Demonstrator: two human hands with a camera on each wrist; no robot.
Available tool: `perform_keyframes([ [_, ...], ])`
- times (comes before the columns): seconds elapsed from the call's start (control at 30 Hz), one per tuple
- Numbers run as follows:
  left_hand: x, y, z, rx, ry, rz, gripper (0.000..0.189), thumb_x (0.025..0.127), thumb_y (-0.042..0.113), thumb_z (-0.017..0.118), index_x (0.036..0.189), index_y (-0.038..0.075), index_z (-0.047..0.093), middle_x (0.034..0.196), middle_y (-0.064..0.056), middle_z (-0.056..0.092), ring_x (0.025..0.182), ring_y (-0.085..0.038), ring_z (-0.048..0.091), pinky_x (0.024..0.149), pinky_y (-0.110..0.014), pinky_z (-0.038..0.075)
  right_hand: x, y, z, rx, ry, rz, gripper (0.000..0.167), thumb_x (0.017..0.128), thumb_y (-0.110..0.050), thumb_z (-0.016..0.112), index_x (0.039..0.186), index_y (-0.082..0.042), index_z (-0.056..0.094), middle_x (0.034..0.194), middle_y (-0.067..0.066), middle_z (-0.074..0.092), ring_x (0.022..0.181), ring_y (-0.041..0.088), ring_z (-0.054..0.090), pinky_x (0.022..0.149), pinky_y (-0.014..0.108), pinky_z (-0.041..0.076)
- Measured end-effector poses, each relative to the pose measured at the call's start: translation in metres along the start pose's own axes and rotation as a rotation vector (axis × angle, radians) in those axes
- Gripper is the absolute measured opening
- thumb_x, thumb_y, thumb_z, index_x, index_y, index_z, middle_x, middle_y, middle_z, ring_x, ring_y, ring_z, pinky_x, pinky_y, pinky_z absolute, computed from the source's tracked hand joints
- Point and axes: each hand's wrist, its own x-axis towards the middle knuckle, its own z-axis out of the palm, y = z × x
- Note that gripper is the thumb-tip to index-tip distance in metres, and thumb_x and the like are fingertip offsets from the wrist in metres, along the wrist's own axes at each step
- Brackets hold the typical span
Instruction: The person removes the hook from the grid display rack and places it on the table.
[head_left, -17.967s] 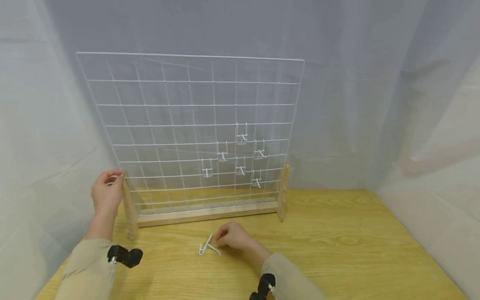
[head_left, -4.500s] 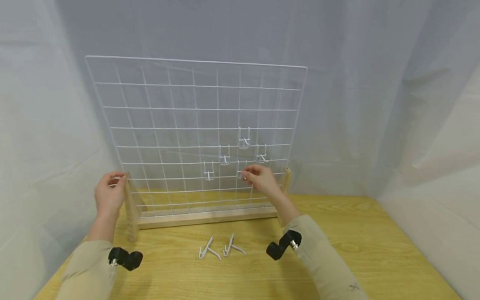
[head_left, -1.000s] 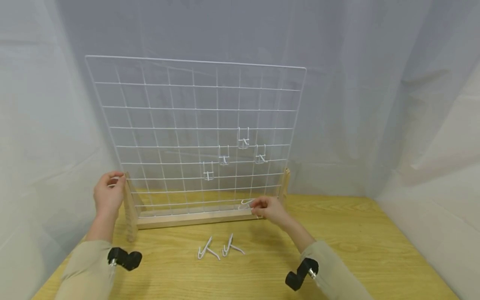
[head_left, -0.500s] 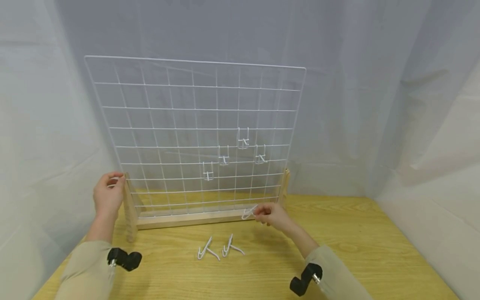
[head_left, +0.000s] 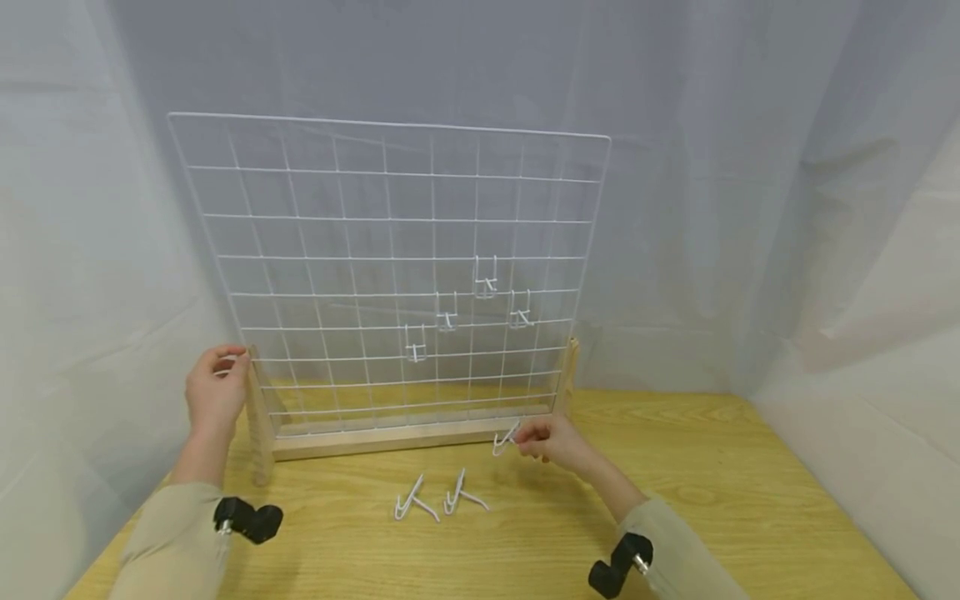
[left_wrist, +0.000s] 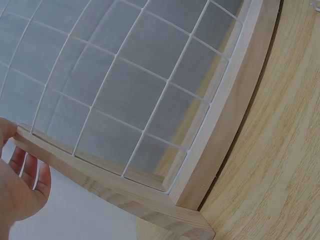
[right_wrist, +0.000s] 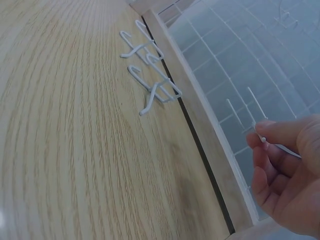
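A white wire grid panel [head_left: 360, 275] stands upright in a wooden stand [head_left: 390, 437]. My left hand [head_left: 216, 385] pinches the top of the stand's left upright; in the left wrist view the hand's thumb [left_wrist: 7, 128] lies over the wood and the fingers curl beneath. My right hand [head_left: 558, 442] pinches a white wire display hook [head_left: 504, 440] by its prong, in front of the stand's lower right part. In the right wrist view that hook's two bent ends [right_wrist: 240, 107] point away from the fingers. Two matching hooks [head_left: 414, 500] [head_left: 459, 493] lie side by side on the table.
Several more hooks hang on the grid right of centre, among them a top one [head_left: 486, 279] and a lower left one [head_left: 416, 346]. The yellow wood-grain table [head_left: 712, 483] extends to the right. A pale sheet [head_left: 675, 208] hangs behind and at both sides.
Two lower right hooks have come off the grid; one more lies on the table, the other is in my right hand. Lately this hand moved down and nearer. My left hand stays put.
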Motion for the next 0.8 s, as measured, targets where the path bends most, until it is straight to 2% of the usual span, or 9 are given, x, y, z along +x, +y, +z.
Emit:
perform_keyframes([
  [0.23,-0.001,0.000,0.000,0.015,-0.009,-0.001,0.014,0.094,0.021,0.052,0.102,0.011,0.058,0.088,0.005,0.046,0.073,-0.002,0.043,0.057,-0.012,0.039,-0.003,0.003,-0.001,-0.041,-0.015,-0.007,0.011,0.082,0.004,0.064,0.091,0.010,0.064,0.076,0.017,0.064,0.061,0.007,0.051,0.049,0.025,0.042],
  [0.47,-0.002,0.000,-0.001,0.017,-0.012,-0.004,0.014,0.094,0.021,0.052,0.102,0.012,0.057,0.089,0.005,0.045,0.073,-0.002,0.043,0.057,-0.013,0.039,-0.007,0.009,0.001,-0.005,-0.040,0.007,0.011,0.082,0.005,0.063,0.090,0.011,0.063,0.079,0.020,0.065,0.063,0.007,0.053,0.050,0.022,0.041],
  [0.6,-0.002,0.001,-0.002,0.013,-0.018,-0.012,0.008,0.094,0.022,0.051,0.097,0.018,0.058,0.089,0.005,0.045,0.074,-0.002,0.043,0.057,-0.013,0.039,-0.008,0.014,0.005,0.017,-0.051,0.017,0.013,0.081,0.007,0.062,0.091,0.014,0.061,0.082,0.024,0.064,0.064,0.008,0.053,0.053,0.019,0.042],
  [0.7,-0.001,0.002,-0.003,0.003,-0.025,-0.017,0.006,0.094,0.022,0.051,0.093,0.025,0.056,0.090,0.006,0.044,0.074,-0.002,0.043,0.057,-0.013,0.039,-0.009,0.015,0.008,0.007,-0.052,0.009,0.012,0.079,0.007,0.062,0.090,0.014,0.062,0.082,0.021,0.064,0.064,0.008,0.052,0.055,0.019,0.043],
  [0.8,0.000,0.002,-0.002,-0.002,-0.026,-0.012,0.007,0.094,0.021,0.052,0.092,0.026,0.057,0.089,0.006,0.045,0.074,-0.002,0.043,0.057,-0.013,0.039,-0.009,0.016,0.010,-0.024,-0.053,0.000,0.011,0.079,0.006,0.064,0.088,0.011,0.063,0.082,0.018,0.065,0.066,0.008,0.053,0.057,0.019,0.045],
])
